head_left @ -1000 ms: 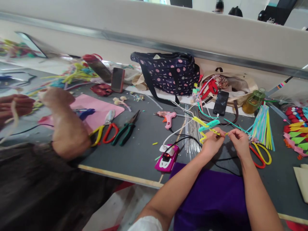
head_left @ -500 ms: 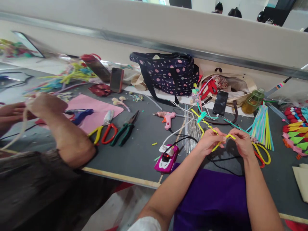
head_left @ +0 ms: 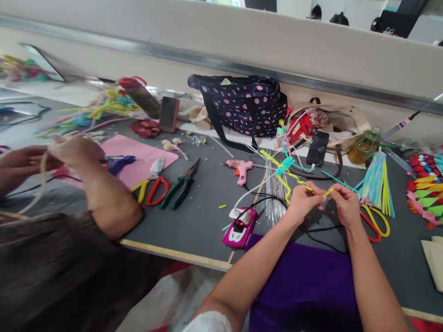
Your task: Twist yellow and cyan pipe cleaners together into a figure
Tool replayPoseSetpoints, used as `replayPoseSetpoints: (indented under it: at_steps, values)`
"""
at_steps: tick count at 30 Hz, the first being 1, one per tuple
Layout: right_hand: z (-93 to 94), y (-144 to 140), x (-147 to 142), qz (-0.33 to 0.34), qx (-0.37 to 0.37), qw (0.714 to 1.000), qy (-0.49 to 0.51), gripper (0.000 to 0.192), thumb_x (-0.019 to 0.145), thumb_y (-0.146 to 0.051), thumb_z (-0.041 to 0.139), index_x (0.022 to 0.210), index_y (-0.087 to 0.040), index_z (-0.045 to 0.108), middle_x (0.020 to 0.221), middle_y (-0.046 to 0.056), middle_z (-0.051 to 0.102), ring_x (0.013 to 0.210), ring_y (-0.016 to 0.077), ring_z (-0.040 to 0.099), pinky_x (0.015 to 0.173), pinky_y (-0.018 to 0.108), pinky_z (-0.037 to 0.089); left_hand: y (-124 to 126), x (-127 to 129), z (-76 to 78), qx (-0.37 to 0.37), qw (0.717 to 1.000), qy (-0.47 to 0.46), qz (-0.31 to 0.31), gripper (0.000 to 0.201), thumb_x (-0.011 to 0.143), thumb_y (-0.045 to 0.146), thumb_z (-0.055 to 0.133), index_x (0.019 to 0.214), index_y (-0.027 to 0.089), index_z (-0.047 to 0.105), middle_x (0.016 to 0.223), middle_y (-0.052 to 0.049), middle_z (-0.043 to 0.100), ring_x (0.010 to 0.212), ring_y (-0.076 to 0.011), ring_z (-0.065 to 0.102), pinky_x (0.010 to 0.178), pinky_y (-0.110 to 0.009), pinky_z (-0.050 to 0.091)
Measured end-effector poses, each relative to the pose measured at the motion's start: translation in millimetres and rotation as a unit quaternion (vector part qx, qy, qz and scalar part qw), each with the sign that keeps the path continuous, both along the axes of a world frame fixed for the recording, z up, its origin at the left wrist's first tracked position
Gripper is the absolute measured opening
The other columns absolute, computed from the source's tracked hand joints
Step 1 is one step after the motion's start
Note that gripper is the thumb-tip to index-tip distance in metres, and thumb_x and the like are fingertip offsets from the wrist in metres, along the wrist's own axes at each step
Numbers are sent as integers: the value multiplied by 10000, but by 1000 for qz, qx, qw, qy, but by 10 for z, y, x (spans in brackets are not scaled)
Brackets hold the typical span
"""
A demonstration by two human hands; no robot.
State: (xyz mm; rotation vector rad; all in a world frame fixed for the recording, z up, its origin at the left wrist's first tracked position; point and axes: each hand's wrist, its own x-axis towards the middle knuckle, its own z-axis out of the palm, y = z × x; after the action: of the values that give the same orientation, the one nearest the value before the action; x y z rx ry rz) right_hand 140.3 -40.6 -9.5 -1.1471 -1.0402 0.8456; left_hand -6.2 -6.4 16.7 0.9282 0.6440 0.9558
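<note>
A twisted yellow pipe cleaner (head_left: 293,176) runs between my two hands, with a teal bundle (head_left: 284,166) wrapped around its far part. My left hand (head_left: 305,201) is closed on the yellow length. The fingertips of my right hand (head_left: 344,203) pinch its near end, close beside the left fingers. Just beyond my left hand lie thin metal wires (head_left: 275,200). Red-and-yellow-handled scissors (head_left: 377,224) rest by my right wrist. Behind them is a bunch of pastel pipe cleaners (head_left: 378,184).
A pink glue gun (head_left: 242,169) and a magenta car-shaped device (head_left: 240,228) with cables lie left of my hands. Pliers (head_left: 180,186) and more scissors (head_left: 152,186) sit near a co-worker's arm (head_left: 107,193). Bags (head_left: 242,108), a phone (head_left: 317,147) and a bottle (head_left: 364,145) line the back.
The yellow piece with its teal bundle has swung slightly left and turned. Its near end, which stuck out bent before, is now pinched between my fingertips. The co-worker's hands shifted right.
</note>
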Motion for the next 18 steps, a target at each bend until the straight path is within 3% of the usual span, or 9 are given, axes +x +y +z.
replayPoseSetpoints:
  at_steps: [6,13,15,18]
  values:
    - [-19,7,-35,-24,-1,999,23,153,714,-341,745,723,-206,674,690,-7,610,672,137,515,657,265,417,-45,39,-47,123,986,89,73,149,664,194,706,614,149,573,754,-36,669,642,-135,636,519,-229,525]
    - [-22,5,-130,-71,-13,997,2,143,737,-320,698,726,-192,635,667,-19,575,643,126,485,620,248,395,-69,71,-142,229,953,159,117,103,716,118,608,634,177,595,732,-26,662,809,-177,678,729,-292,540]
    - [-28,9,-154,-88,-21,996,-3,151,751,-326,676,723,-190,617,658,-24,553,625,120,463,607,242,381,-60,63,-137,232,950,173,113,109,711,105,599,629,176,601,746,-31,668,820,-178,675,736,-291,538]
    - [-11,14,-143,-65,-22,998,4,131,749,-311,673,778,-201,610,708,-21,557,665,128,485,647,252,397,-20,32,-97,165,972,145,85,84,682,137,643,620,160,591,763,-42,677,737,-166,662,627,-264,540]
